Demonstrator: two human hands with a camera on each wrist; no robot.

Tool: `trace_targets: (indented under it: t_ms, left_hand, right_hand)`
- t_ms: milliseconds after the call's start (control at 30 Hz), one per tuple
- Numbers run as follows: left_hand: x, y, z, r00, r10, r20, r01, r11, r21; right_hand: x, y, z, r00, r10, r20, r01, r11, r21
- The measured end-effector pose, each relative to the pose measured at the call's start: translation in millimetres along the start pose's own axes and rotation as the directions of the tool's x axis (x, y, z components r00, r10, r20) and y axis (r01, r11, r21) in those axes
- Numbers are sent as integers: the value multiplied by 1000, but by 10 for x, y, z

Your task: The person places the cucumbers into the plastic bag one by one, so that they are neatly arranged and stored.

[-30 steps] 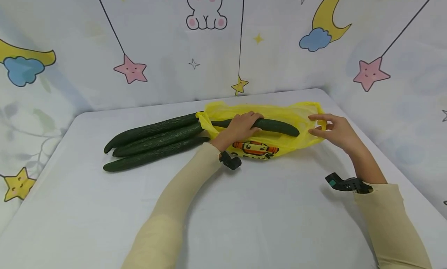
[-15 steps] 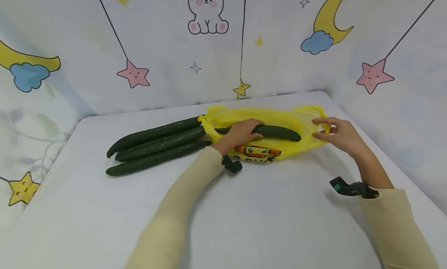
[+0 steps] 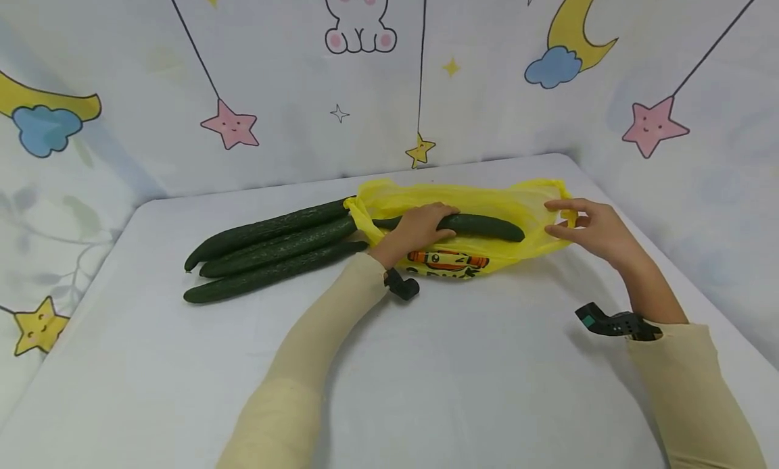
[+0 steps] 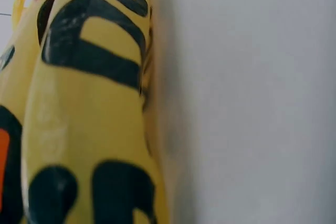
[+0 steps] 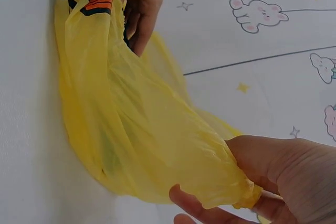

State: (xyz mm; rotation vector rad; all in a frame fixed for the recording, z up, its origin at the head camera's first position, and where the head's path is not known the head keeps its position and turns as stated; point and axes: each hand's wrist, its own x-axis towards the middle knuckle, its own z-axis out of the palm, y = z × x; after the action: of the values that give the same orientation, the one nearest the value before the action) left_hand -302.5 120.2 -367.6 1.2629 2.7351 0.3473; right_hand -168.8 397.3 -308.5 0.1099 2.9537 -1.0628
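Observation:
A yellow plastic bag (image 3: 426, 194) with a printed cartoon lies at the table's back, its opening facing up. The left hand (image 3: 416, 231) reaches into it and grips a dark green cucumber (image 3: 487, 226) from above. At the bag's right end the right hand (image 3: 593, 229) pinches the edge between thumb and fingers; in the right wrist view this hand (image 5: 283, 177) holds gathered plastic of the bag (image 5: 152, 124). The left wrist view shows mostly the bag's printed side (image 4: 94, 114), and the cucumber is hidden there.
Several other cucumbers (image 3: 274, 269) lie side by side left of the bag, their right ends at its left edge. A white cloth (image 3: 456, 367) covers the table. Behind hangs a backdrop (image 3: 286, 70) printed with stars, moons and clouds.
The head view has shifted slightly. Against the bag, both hands keep nearly the same places and grips, and the cucumbers have not visibly moved.

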Motion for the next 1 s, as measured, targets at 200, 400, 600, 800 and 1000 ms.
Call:
trace_targets:
  t_ms: [200,400,600,800,1000]
  left_hand:
    - [-1,-32,-1,1000,7,-14,-7,1000,9]
    - [-42,-32,-41,999,5,-45,-6,1000,-6]
    - [-118,-31,-92,998,6,-60,-5,1000,19]
    - [-236,-50,-207,1000,-8,-30,10,998,64]
    - [-310,-77,-278,1000,-21,-20,22,997,72]
  right_hand:
    - [-6,1,3,1000,5,15,-5,1000,13]
    - [-1,13,-20,1000,-8,27,8,1000,9]
    - [6,26,-28,999,-30,28,30,1000,-8]
    - [4,1,-19,998,-33,47,33,999,1]
    - [-4,15,-34,998,-29,60,29,1000,-1]
